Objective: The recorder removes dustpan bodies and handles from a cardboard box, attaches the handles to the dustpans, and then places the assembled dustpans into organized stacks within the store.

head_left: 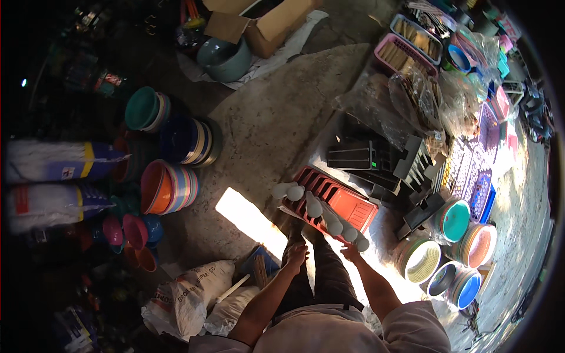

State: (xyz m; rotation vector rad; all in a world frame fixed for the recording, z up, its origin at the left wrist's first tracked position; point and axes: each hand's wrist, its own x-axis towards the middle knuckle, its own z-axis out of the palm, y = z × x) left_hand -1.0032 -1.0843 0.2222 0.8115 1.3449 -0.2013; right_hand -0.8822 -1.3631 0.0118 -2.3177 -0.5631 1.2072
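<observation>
My left hand [298, 253] is in front of my left leg, its fingers curled in. Whether anything is inside them does not show. Beside my right leg, my right hand [350, 252] is close to the near edge of a stack of red paint trays [349, 206]. Its fingers are small and partly hidden, so a grip or a touch on the trays cannot be made out. Across the trays lies a row of several pale grey rounded rolls [331, 222], which look like paint rollers. One roll's end comes very near my right hand.
Black plastic racks [353, 156] lie just beyond the trays. Stacked baskets [419, 260] stand at right, stacked coloured basins [170, 187] at left. White sacks [188, 297] slump at lower left. A cardboard box [282, 26] and a grey tub [225, 60] are at the back.
</observation>
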